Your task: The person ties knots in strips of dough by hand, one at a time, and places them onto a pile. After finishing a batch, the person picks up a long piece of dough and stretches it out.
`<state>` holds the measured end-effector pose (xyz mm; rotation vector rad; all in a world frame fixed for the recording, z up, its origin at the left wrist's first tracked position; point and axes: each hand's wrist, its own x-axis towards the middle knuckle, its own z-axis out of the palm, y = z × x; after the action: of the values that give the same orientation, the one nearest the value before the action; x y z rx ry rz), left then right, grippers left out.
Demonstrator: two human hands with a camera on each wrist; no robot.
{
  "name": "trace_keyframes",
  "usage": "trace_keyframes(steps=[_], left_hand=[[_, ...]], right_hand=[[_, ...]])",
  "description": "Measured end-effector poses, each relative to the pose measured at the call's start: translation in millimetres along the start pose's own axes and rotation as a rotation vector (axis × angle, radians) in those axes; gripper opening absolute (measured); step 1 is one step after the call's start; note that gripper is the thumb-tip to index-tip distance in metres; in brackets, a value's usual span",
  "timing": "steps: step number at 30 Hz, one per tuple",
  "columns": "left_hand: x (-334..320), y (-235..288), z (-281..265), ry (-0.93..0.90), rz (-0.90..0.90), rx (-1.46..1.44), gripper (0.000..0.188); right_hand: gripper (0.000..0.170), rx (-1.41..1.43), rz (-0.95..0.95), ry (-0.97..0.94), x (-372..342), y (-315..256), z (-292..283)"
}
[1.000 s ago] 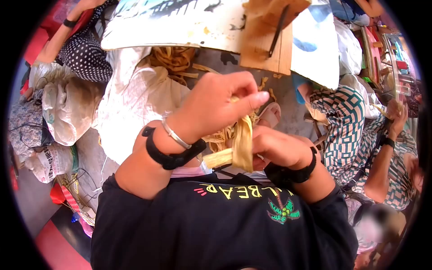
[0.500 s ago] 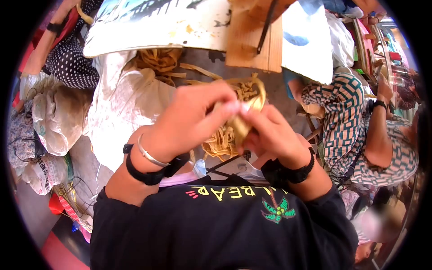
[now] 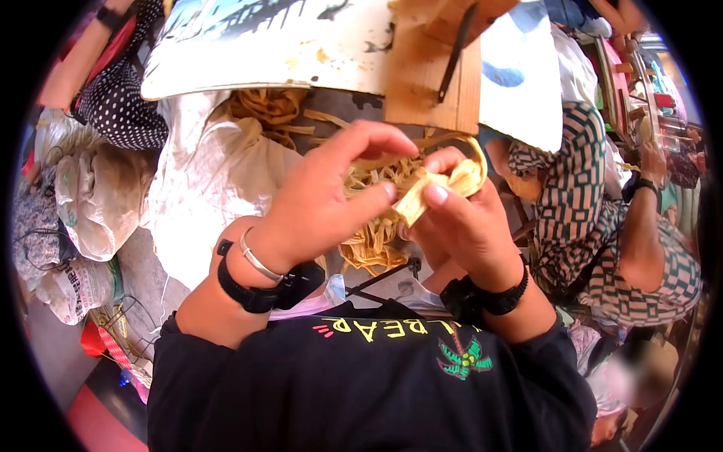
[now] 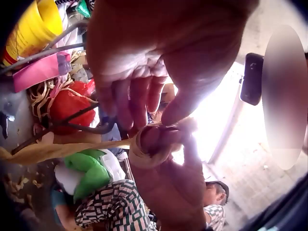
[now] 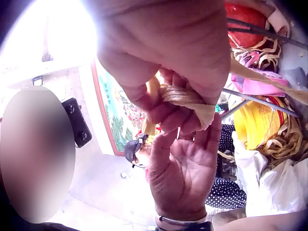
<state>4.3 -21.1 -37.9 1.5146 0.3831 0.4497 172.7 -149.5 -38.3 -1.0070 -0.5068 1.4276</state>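
A flat, pale yellow strip of dried plant fibre [image 3: 412, 205] is pinched between the thumb and fingers of my right hand [image 3: 474, 233]. It bends in a loop over those fingers, and in the left wrist view the wrapped part of the strip [image 4: 144, 151] circles the fingertips while a long tail runs off to the left. My left hand [image 3: 320, 196] is just beside it, thumb and fingers spread apart, holding nothing. In the right wrist view the palm of that left hand [image 5: 185, 175] faces the strip from below. Beneath both hands hangs a bunch of similar strips [image 3: 373, 248].
A white board [image 3: 263, 64] with a wooden block [image 3: 433, 98] on it stands ahead. White cloth [image 3: 218, 173] drapes on the left, near a coil of strips [image 3: 267, 105]. A person in patterned clothes [image 3: 576, 196] sits at the right. A yellow bucket [image 4: 41, 29] shows in the left wrist view.
The hands first held the strip together, with its wide end hanging down. Now the left hand has let go and moved slightly away, while the right keeps the looped strip raised.
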Motion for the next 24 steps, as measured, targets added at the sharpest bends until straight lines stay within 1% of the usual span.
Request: trace_keyframes(steps=[3, 4, 6, 7, 8, 9, 10, 11, 12, 13, 15, 16, 19, 20, 22, 23, 24], left_hand=[[-0.5, -1.2, 4.5, -0.042, -0.062, -0.051, 0.038], [0.8, 2.9, -1.0, -0.098, -0.057, 0.045, 0.036], [-0.9, 6.0, -0.6, -0.088, -0.152, -0.123, 0.032], [-1.6, 6.4, -0.3, -0.084, -0.200, -0.208, 0.030], [-1.8, 6.1, 1.4, -0.045, -0.194, -0.264, 0.028], [-1.1, 5.7, 4.6, -0.008, -0.187, -0.321, 0.026], [-0.9, 5.0, 6.8, 0.029, -0.180, -0.377, 0.025], [-1.0, 5.3, 5.6, 0.039, -0.207, -0.356, 0.024], [-0.6, 5.5, 3.3, 0.049, -0.234, -0.335, 0.024], [-0.6, 5.6, 2.0, 0.059, -0.261, -0.314, 0.024], [-5.9, 6.2, 9.5, 0.128, -0.201, -0.177, 0.023], [-9.1, 6.6, 14.6, 0.159, -0.170, -0.109, 0.023], [-15.8, 10.8, 24.0, 0.148, -0.120, -0.190, 0.024], [-14.8, 3.1, 25.8, 0.142, -0.046, -0.097, 0.024], [-8.6, 9.1, 37.3, 0.275, 0.054, -0.051, 0.019], [-7.2, 9.1, 37.3, 0.275, 0.077, 0.007, 0.015], [-5.8, 9.2, 37.4, 0.276, 0.100, 0.065, 0.012]], right_hand=[[0.021, 0.041, 0.011, -0.008, 1.1, -4.5, -0.2], [0.022, 0.055, 0.019, -0.005, 1.2, -4.8, 0.2], [0.022, 0.055, 0.013, 0.021, 3.1, 1.7, 0.2], [0.022, 0.007, -0.025, 0.036, 3.8, 7.8, -1.9], [0.022, -0.043, -0.063, 0.053, 4.7, 13.9, -4.1], [0.023, -0.128, -0.126, 0.062, 4.7, 19.3, -6.8], [0.023, -0.311, -0.258, 0.049, 5.3, 19.4, -7.4], [0.024, -0.490, -0.394, 0.060, 6.2, 19.1, -7.4], [0.025, -0.767, -0.599, 0.047, 10.4, 11.6, -3.1], [0.026, -0.880, -0.660, 0.068, 9.7, 10.5, 2.5], [0.027, -1.104, -0.786, 0.134, 8.6, 8.3, 13.6], [0.026, -1.156, -0.747, 0.188, 6.6, 7.8, 15.7], [0.022, -1.075, -0.738, 0.302, 6.3, 18.8, 3.9], [0.021, -1.025, -0.699, 0.316, 6.3, 21.0, 1.5], [0.018, -0.900, -0.645, 0.265, 6.1, 24.0, -3.4], [0.016, -0.837, -0.618, 0.244, 6.0, 25.4, -5.8], [0.015, -0.833, -0.624, 0.206, 4.9, 22.0, -5.7]])
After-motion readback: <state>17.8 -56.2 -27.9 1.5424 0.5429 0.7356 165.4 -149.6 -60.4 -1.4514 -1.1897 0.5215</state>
